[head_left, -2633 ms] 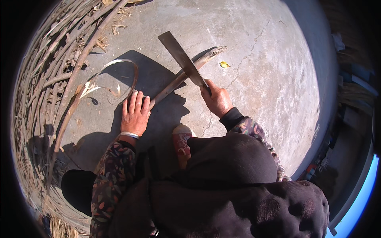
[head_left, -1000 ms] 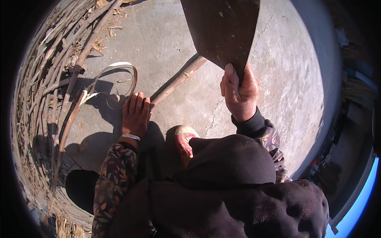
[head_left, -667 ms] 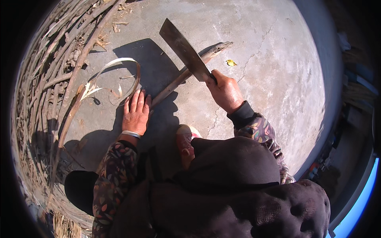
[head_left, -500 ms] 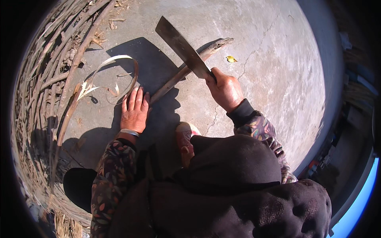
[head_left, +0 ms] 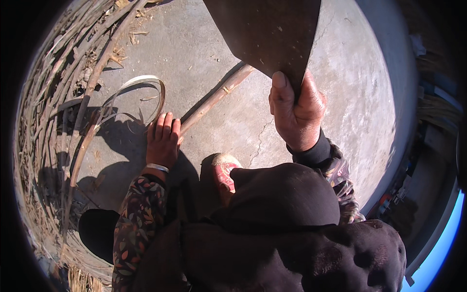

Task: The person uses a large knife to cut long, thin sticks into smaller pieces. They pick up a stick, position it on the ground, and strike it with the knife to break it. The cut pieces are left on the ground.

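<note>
My right hand (head_left: pixel 299 117) grips a broad dark cleaver (head_left: pixel 272 36) by its lower end. The blade is raised close to the camera, and its top runs out of the picture. Beneath my left hand (head_left: pixel 164 141), the near end of a peeled-looking stick (head_left: pixel 214 102) is held against the concrete, with the fingers laid over it. The stick slants up and away to the right; its far end is hidden behind the blade. Beside my left fingertips arches a thin curled strip of wood (head_left: pixel 162 95), which loops from a split branch (head_left: pixel 86 141) on the left.
A heap of long thin branches (head_left: pixel 53 107) lines the left side. Cracked grey concrete (head_left: pixel 360 92) spreads ahead and to the right, up to a wall edge. My red shoe (head_left: pixel 224 173) stands near the stick, and a black rounded thing (head_left: pixel 97 231) is at the lower left.
My right hand has lifted the cleaver off the stick, up towards the camera and to the right. The left hand stays at the stick's near end, slightly lower in view.
</note>
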Tool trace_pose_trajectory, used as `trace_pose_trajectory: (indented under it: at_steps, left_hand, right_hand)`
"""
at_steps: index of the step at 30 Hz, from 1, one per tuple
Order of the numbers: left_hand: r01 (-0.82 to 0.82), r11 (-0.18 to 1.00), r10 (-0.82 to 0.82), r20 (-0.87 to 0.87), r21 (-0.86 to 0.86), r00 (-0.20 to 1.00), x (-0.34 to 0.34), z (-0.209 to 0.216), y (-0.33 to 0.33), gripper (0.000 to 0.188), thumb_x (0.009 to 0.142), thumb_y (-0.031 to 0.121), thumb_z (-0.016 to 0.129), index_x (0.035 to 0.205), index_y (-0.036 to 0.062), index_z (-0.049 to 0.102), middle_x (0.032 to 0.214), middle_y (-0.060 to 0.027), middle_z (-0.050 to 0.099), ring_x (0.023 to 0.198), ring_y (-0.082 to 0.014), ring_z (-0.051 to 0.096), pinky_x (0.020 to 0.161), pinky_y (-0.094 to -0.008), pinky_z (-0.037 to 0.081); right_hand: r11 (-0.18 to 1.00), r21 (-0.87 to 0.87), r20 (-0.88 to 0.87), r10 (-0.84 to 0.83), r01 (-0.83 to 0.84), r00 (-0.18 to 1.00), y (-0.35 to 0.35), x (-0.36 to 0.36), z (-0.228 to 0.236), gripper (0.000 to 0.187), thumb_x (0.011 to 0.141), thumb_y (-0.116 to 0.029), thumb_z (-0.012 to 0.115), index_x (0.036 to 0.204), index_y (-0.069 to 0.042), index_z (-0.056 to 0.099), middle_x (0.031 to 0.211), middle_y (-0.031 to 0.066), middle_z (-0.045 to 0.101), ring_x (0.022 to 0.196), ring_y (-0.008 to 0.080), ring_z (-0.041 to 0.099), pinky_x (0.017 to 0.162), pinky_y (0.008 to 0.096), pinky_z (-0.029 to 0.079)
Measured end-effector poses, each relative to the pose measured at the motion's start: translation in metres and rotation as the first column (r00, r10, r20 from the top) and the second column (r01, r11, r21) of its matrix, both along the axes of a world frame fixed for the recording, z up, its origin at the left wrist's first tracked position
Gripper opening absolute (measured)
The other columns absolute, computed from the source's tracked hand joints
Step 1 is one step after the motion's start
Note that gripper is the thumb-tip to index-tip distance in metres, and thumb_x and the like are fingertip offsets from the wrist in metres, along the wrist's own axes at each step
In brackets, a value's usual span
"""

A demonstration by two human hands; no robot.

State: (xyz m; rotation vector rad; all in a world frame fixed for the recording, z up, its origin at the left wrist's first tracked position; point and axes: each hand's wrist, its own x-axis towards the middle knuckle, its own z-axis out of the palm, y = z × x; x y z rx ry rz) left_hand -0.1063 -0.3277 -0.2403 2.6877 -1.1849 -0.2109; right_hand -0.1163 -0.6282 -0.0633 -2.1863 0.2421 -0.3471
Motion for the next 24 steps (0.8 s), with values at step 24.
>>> trace_pose_trajectory:
  at_steps: [24]
  left_hand:
    - [-0.034, 0.997, 0.034, -0.003, 0.072, 0.999, -0.004, -0.009, 0.002, 0.053, 0.092, 0.028, 0.055, 0.141, 0.0124, 0.041, 0.151, -0.0113, 0.034, 0.142, -0.0298, 0.029, 0.114, -0.0503, 0.023]
  right_hand:
    - [0.885, -0.422, -0.523, -0.061, -0.196, 0.850, 0.012, -0.008, -0.047, 0.019, 0.093, -0.025, 0.059, 0.089, -0.007, 0.056, 0.065, 0.0184, 0.061, 0.064, 0.0405, 0.063, 0.055, 0.0467, 0.049]
